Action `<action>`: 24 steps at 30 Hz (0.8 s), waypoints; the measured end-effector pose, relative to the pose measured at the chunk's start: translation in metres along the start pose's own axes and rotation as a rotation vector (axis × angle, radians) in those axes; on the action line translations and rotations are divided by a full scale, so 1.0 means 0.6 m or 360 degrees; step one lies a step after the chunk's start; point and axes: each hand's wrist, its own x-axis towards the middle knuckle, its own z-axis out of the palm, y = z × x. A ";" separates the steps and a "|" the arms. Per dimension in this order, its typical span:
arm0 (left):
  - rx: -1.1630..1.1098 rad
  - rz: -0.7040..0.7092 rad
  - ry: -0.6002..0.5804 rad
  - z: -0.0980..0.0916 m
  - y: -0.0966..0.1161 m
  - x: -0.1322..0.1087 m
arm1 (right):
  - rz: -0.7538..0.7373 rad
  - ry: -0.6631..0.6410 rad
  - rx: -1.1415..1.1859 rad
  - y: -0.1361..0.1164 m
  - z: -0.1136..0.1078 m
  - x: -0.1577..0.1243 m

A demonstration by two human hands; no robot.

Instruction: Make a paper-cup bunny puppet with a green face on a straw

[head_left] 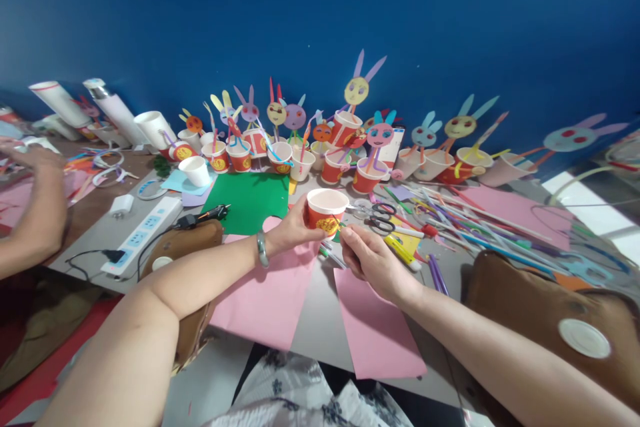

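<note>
My left hand (293, 227) is closed around a red paper cup (326, 211) with a white inside and a yellow print, held upright just above the table. A silver bracelet sits on that wrist. My right hand (367, 257) is pinched beside the cup's right wall, its fingertips touching the cup near the yellow print. What the fingers pinch is too small to make out. Pink paper sheets (273, 293) lie under both hands.
Several finished cups with paper rabbit heads (356, 90) stand in a row along the blue wall. Scissors (380, 217), coloured straws (450, 223), green paper (247, 200), a power strip (143, 233), brown bags (545, 320) lie around. Another person's arm (35, 207) reaches in at left.
</note>
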 end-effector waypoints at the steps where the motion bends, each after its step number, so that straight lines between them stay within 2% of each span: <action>1: 0.0023 -0.0002 0.0015 0.001 0.002 0.000 | -0.0001 0.0000 -0.0001 0.000 0.000 0.000; 10: 0.0013 -0.0079 0.0159 0.011 0.007 -0.002 | 0.0003 0.0013 -0.0021 -0.001 0.000 0.000; 24: 0.0314 0.0205 0.0145 0.004 0.006 0.000 | -0.0002 0.0049 -0.0041 -0.001 0.002 0.005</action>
